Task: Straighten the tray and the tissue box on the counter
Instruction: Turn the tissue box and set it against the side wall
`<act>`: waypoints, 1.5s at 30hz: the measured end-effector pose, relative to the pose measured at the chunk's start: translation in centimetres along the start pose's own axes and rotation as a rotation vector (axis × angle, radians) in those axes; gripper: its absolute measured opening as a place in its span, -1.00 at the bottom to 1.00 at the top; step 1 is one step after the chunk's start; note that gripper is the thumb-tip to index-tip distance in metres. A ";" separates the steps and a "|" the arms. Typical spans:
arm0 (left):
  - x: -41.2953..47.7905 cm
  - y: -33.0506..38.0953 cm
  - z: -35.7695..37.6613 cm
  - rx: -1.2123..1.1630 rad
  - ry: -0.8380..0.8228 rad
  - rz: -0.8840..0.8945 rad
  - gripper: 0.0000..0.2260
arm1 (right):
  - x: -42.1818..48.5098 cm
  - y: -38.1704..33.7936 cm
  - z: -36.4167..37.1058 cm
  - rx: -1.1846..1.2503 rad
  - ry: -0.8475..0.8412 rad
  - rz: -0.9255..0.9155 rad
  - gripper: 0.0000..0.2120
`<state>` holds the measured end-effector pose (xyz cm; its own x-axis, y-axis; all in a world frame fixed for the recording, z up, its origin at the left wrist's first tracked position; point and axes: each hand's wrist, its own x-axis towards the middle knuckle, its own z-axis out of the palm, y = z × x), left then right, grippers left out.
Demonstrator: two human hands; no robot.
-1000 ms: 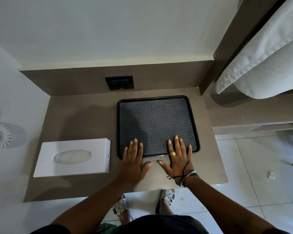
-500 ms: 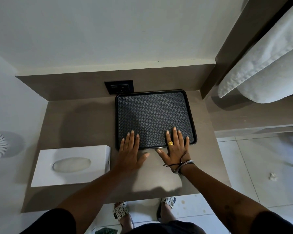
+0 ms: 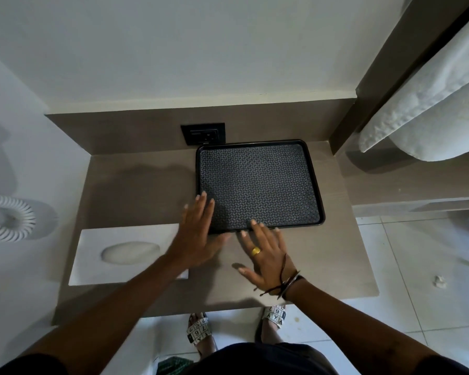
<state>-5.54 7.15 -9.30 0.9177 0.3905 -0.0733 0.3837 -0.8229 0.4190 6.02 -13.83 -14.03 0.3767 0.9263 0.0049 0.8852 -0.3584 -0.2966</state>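
Observation:
A black patterned tray (image 3: 257, 182) lies on the grey-brown counter (image 3: 136, 190), its far edge close against the back panel. A white tissue box (image 3: 125, 254) lies flat at the counter's front left, slightly askew. My left hand (image 3: 198, 234) is spread flat over the tray's front left corner, fingers apart, its forearm crossing the box's right end. My right hand (image 3: 266, 255), with a gold ring and wrist bands, rests flat on the counter, fingertips touching the tray's front rim. Neither hand holds anything.
A black wall socket (image 3: 203, 133) sits in the back panel just behind the tray. A white towel (image 3: 428, 104) hangs at the upper right beside a wooden panel. A coiled white cord (image 3: 8, 216) is on the left wall. Tiled floor lies beyond the counter's front edge.
The tray has slid away from me until it reaches the back panel. My right hand has drawn back off the tray to its front rim; my left hand has shifted left.

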 end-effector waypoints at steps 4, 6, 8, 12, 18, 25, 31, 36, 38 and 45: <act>-3.1 -7.0 -4.6 0.175 -0.227 0.011 0.13 | 0.6 -3.5 1.8 -0.025 -0.152 -0.167 -0.22; -5.1 -10.8 -6.2 0.260 -0.342 -0.022 0.23 | 1.3 -4.9 2.3 -0.055 -0.229 -0.174 -0.20; -7.1 -13.7 -7.1 0.305 -0.431 -0.038 0.33 | 1.9 -5.9 2.8 -0.086 -0.292 -0.161 -0.17; -8.3 -16.7 -7.7 0.341 -0.491 -0.026 0.41 | 2.4 -6.9 3.3 -0.138 -0.347 -0.124 -0.12; -8.2 -17.0 -7.4 0.296 -0.371 -0.054 0.29 | 2.5 -7.2 3.1 -0.176 -0.385 -0.097 -0.10; -6.6 -16.9 -8.2 0.186 -0.112 -0.442 0.25 | 2.5 -7.5 2.8 -0.182 -0.389 -0.088 -0.10; -2.6 -15.0 -8.8 -0.014 0.170 -0.951 0.20 | 2.4 -7.4 3.0 -0.177 -0.353 -0.096 -0.12; -0.2 -14.8 -8.5 -0.091 0.217 -1.159 0.18 | 2.8 -7.2 3.1 -0.201 -0.342 -0.112 -0.14; 0.0 -15.1 -8.0 -0.074 0.230 -1.181 0.18 | 2.9 -7.2 3.2 -0.211 -0.346 -0.113 -0.15; 0.6 -16.1 -7.3 -0.053 0.257 -1.152 0.15 | 2.9 -7.0 3.5 -0.209 -0.377 -0.098 -0.15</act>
<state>-11.95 23.64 -9.48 -0.0174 0.9679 -0.2507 0.9613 0.0852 0.2621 -0.07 -8.23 -15.30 0.1966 0.9210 -0.3364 0.9625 -0.2466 -0.1126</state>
